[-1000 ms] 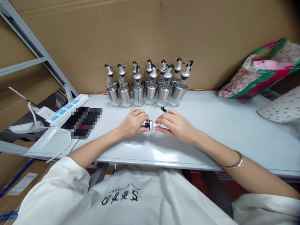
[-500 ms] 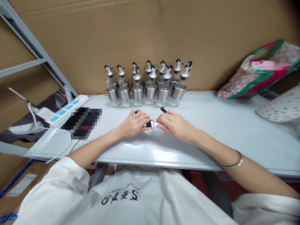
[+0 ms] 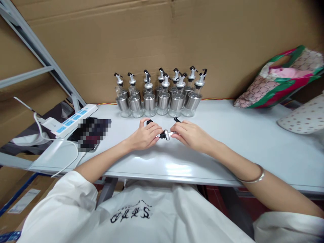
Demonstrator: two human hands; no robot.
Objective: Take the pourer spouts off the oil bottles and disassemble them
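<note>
Found the left hand (image 3: 145, 136) curled shut on the black end of a small pourer cap (image 3: 165, 135), fingers folded over it. Found the right hand (image 3: 190, 134) pinched narrow on the opposite, silver end of the same cap, fingertips (image 3: 174, 128) drawn together.

Located the pourer cap between the two hands, lying roughly sideways, low over the white table (image 3: 227, 145) near its middle and in front of the bottles. Could not tell whether touching the tabletop or just clear of it.

Noted a small black part (image 3: 149, 122) showing at the top of the left hand, and a loose black piece (image 3: 177, 119) on the table just behind the right hand.

Recorded a tight cluster of glass bottles (image 3: 159, 101) with steel sleeves and fitted pourers, upright at the back edge against the cardboard wall (image 3: 101, 40).

Logged a thin metal bangle (image 3: 254, 177) on the right forearm.

Logged on the left of the table a white power strip (image 3: 73, 117) with blue sockets, a dark blurred-out flat object (image 3: 92, 133) just beside it, and a white cable (image 3: 63, 162) trailing over the near edge.

Logged at the far right a patterned bag (image 3: 278, 81) with green and red trim, and a spotted cushion (image 3: 303, 116) near it.

Noted a grey metal frame (image 3: 37, 54) slanting at upper left.
</note>
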